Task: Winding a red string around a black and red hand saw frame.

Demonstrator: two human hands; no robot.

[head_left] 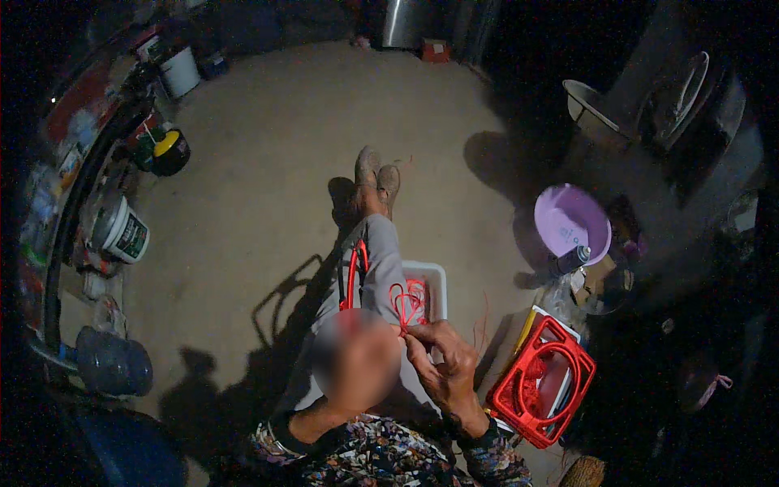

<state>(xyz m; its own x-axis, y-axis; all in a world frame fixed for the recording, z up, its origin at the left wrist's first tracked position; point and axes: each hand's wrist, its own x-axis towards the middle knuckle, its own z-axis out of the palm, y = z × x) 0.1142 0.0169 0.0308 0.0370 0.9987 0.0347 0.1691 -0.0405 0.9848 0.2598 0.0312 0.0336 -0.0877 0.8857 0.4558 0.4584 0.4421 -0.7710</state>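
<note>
Over my lap, my right hand (446,365) is closed in a pinch on a thin red cord (403,304), whose loops stand up from the fingertips. My left hand (357,369) is close beside it, but a blurred patch hides its fingers. A red curved frame piece (354,272) rises from that patch along my grey trouser legs; whether the left hand grips it does not show. Beside my thigh, a white tub (442,284) holds a tangle of red cord (417,299).
At right, a red openwork frame (507,390) lies on a stack with more red cord. Beyond it are a spray can (572,260) and a purple basin (596,219). At left are a water jug (114,363), a white bucket (130,233) and a black pot with yellow top (168,152).
</note>
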